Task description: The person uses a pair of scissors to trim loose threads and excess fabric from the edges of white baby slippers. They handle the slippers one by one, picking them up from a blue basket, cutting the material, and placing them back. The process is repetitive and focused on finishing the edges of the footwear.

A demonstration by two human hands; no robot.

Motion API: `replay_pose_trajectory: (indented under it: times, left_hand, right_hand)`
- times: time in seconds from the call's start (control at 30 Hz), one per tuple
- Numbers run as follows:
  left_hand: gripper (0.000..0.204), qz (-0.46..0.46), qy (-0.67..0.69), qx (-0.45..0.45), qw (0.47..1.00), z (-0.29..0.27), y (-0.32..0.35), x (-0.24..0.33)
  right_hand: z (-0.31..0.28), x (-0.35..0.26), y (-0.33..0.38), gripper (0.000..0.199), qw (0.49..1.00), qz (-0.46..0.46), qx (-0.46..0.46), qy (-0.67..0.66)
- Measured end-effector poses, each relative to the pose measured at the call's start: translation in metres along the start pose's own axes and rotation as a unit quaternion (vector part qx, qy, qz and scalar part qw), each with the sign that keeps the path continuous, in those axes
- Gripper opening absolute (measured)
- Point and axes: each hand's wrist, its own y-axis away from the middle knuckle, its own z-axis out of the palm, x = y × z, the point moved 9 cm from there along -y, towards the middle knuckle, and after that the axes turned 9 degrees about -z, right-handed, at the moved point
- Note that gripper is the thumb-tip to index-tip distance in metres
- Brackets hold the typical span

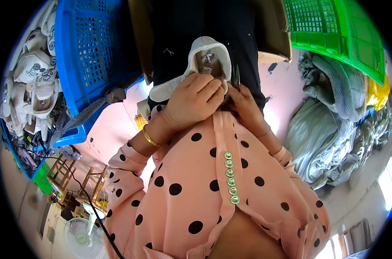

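Observation:
A small off-white cloth shoe [204, 42] rests over my dark-trousered lap, its opening facing up. Inside it show a printed picture on the insole and a small label. A pale strap [163, 91] sticks out to its left. My left hand [196, 97] is closed on the near edge of the shoe, fingers bent over the rim. My right hand [246, 105] is closed round a small pair of scissors [236, 77], its dark pointed blades directed away from me beside the shoe. The scissors' handles are hidden in my palm, and the fingertips are partly covered.
At the left stands a blue plastic basket [90, 47]; beside it lie several pale shoes [36, 86]. A green basket [351, 39] sits at the far right, with grey cloth and plastic bags [325, 134] below. Cardboard [273, 32] flanks my legs. Lower left are a fan [81, 237] and wooden stools [92, 179].

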Motion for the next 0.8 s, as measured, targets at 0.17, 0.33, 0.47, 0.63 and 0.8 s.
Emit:
replay_pose_trajectory:
  times: [0.17, 0.33, 0.47, 0.63, 0.8]
  left_hand:
    - [0.024, -0.001, 0.005, -0.007, 1.0, 0.012, 0.013, 0.0]
    - [0.023, -0.008, 0.013, 0.007, 1.0, 0.008, 0.006, 0.011]
    - [0.023, -0.002, 0.031, 0.004, 1.0, 0.012, 0.009, 0.014]
    - [0.019, -0.045, 0.072, -0.03, 0.996, 0.015, 0.016, 0.003]
    - [0.015, -0.111, 0.157, 0.032, 0.981, 0.013, 0.016, -0.016]
  right_hand:
    - [-0.008, -0.055, 0.01, 0.022, 0.844, -0.125, -0.01, 0.521]
    - [-0.012, -0.086, 0.002, 0.032, 0.884, -0.165, 0.07, 0.431]
    - [-0.027, -0.065, -0.02, 0.027, 0.885, -0.147, 0.019, 0.441]
    - [-0.038, -0.035, -0.015, 0.022, 0.989, 0.056, 0.019, 0.138]
    - [-0.036, -0.037, -0.019, 0.022, 0.988, -0.009, -0.005, 0.157]
